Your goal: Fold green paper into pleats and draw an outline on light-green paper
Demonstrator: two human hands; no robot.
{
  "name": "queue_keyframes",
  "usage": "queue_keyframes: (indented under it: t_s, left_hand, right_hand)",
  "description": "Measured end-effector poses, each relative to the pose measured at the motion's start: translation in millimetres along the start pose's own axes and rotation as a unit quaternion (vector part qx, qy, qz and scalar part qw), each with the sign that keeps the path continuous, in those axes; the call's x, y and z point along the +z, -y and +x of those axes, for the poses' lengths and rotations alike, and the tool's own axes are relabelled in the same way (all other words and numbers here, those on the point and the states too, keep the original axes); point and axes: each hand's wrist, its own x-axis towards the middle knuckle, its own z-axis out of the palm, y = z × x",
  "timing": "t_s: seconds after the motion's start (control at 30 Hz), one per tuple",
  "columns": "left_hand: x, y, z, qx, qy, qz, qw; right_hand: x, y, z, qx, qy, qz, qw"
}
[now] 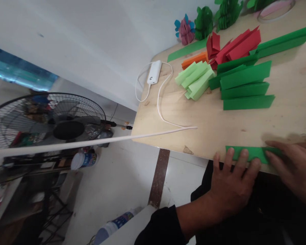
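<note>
I see one green paper strip at the table's near edge. My left hand and right hand, fingers spread flat, press it, gripping nothing. Beyond: four dark green folded strips.

Single head cam only, looking forward and down but rolled and turned left, close over the near edge of the bench, hands at bottom right of frame, fan and floor filling the left half, no second view to overlap.

right hand cut off at edge, green strip partly covered
</note>
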Motion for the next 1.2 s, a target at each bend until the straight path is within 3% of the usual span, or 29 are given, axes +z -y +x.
queue_keyframes:
  t_s: [0.17,0.57,0.7,0.97,1.2]
  left_hand:
    - [2.7,-2,0,0.000,-0.007,0.014,1.000]
    - [7.9,-3,-1,-0.004,-0.034,0.020,0.999]
    - [8.8,-3,-1,-0.005,-0.038,0.014,0.999]
    - [10.5,-3,-3,0.003,-0.038,0.018,0.999]
    - [12.2,-4,-3,-0.001,-0.039,0.019,0.999]
  right_hand:
    - [2,-3,1,-0.028,-0.015,-0.005,0.999]
    - [-5,0,-3,-0.002,-0.014,-0.036,0.999]
    - [-11,8,-19,0.091,-0.003,0.027,0.996]
    - [-4,37,-63,0.056,0.065,0.136,0.987]
    - [-3,26,-72,0.038,0.069,0.074,0.994]
